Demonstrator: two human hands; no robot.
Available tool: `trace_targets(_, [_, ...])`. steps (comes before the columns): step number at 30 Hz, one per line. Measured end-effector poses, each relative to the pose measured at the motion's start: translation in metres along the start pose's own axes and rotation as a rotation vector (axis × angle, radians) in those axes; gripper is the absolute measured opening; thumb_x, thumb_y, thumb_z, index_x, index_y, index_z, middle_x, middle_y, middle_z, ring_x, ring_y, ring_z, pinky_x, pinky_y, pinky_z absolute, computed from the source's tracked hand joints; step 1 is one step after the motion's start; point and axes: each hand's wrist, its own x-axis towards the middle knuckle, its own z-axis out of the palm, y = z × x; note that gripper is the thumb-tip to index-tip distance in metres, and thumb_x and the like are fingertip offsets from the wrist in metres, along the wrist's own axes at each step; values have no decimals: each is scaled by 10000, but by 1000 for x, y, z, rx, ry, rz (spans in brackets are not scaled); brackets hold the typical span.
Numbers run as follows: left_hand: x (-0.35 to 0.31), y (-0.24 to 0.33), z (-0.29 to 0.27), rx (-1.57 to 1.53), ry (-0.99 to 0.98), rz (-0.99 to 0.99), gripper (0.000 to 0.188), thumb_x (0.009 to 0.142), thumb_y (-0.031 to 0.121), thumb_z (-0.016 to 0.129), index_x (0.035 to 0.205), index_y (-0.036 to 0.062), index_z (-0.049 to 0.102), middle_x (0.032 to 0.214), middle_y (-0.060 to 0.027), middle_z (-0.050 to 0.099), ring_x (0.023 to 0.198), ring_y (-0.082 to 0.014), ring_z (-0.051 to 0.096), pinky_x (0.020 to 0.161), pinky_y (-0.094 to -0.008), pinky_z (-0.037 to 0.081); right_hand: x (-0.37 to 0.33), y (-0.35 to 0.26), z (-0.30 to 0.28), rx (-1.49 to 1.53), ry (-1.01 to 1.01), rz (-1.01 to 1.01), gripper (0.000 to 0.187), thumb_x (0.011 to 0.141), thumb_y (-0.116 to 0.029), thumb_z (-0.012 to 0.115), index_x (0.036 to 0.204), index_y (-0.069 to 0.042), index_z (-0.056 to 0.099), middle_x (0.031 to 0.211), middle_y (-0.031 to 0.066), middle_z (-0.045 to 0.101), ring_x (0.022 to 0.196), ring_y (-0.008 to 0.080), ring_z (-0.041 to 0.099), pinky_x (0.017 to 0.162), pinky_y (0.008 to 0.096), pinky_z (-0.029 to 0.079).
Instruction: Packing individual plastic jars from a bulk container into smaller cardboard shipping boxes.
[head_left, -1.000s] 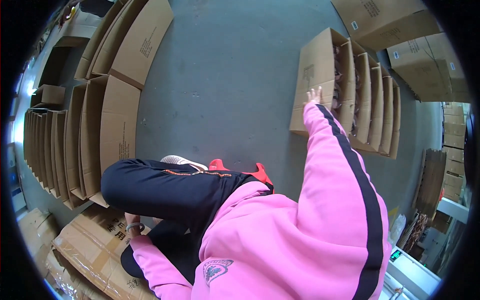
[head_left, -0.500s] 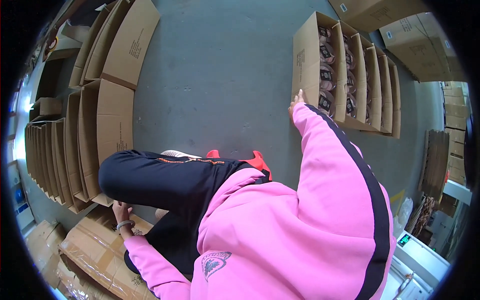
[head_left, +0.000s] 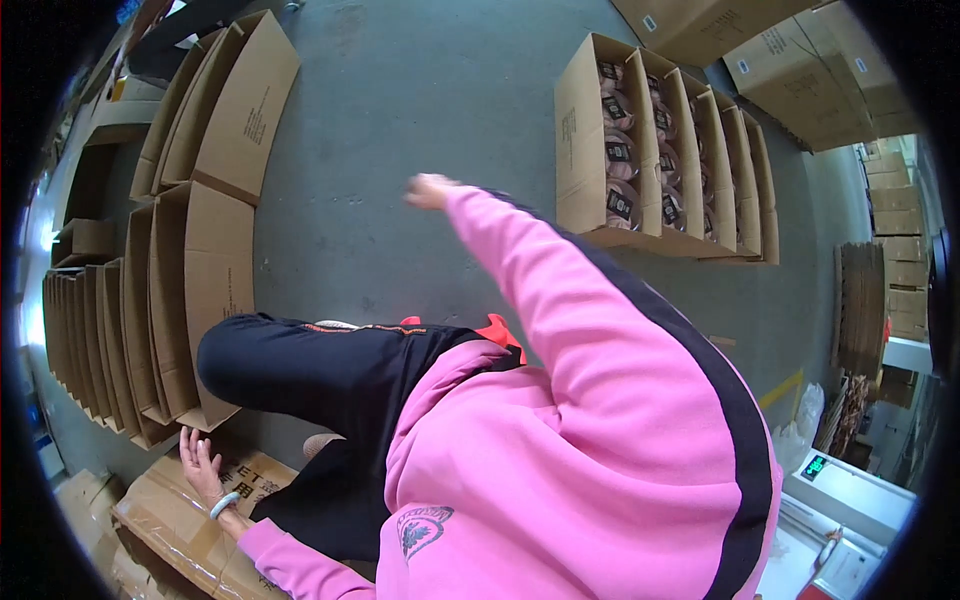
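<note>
My right hand [head_left: 432, 190] is in the air over the grey floor, between two groups of cartons. Motion smears its fingers, so their pose is unclear. To its right stands a row of open cartons [head_left: 580, 150]. The nearer ones are filled with clear rounded packs [head_left: 620, 150] bearing black labels. My left hand [head_left: 202, 468], with a pale bracelet at the wrist, has its fingers spread and holds nothing. It hovers over a taped carton [head_left: 180, 520], just below the near edge of a row of open cartons [head_left: 218, 270] on the left.
Large closed cartons [head_left: 800, 75] stand at the far right. Behind the right row are a stack of flattened cardboard [head_left: 858, 310] and a clear plastic bag [head_left: 800, 425]. A red object [head_left: 497, 330] lies on the floor by my legs. More narrow open cartons [head_left: 90, 340] line the left.
My right hand has left the carton of packs and swung left over the floor. My left hand has shifted left and down, its fingers now spread. The view has shifted slightly.
</note>
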Motion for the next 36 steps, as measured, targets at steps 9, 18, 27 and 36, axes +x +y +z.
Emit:
trace_targets(9, [-130,6,-11,116,257,287,458,1041,87,525,1492,35,463,1457,-151,548,1335,-236,539,1105,-355,431,8,-295,40,-79,253,-1210,517,860,-352,715,1340,-183,626,1392,142,575,1333,333,505,1140,434,407])
trace_targets(18, [-378,67,-75,209,880,317,371,1012,94,595,1370,-3,589,1346,-133,643,1252,-201,605,1081,-327,462,-61,-314,59,-402,-94,-1509,634,847,-398,729,1412,-162,564,1470,170,517,1396,345,441,1159,450,364])
trace_targets(27, [-360,46,-170,451,704,-270,528,914,177,705,1411,74,561,1308,-189,655,1184,-242,639,989,-358,524,-204,-344,19,-28,-133,-1858,769,815,-299,803,1481,-97,476,1549,186,416,1481,413,306,1201,529,270])
trace_targets(36, [-254,35,-99,800,425,-622,723,781,185,759,1460,157,511,1376,-197,595,1278,-331,567,1060,-420,480,-306,-454,6,-125,-223,-2347,440,1007,-461,544,1145,-71,692,1103,130,687,1146,339,608,1092,504,346])
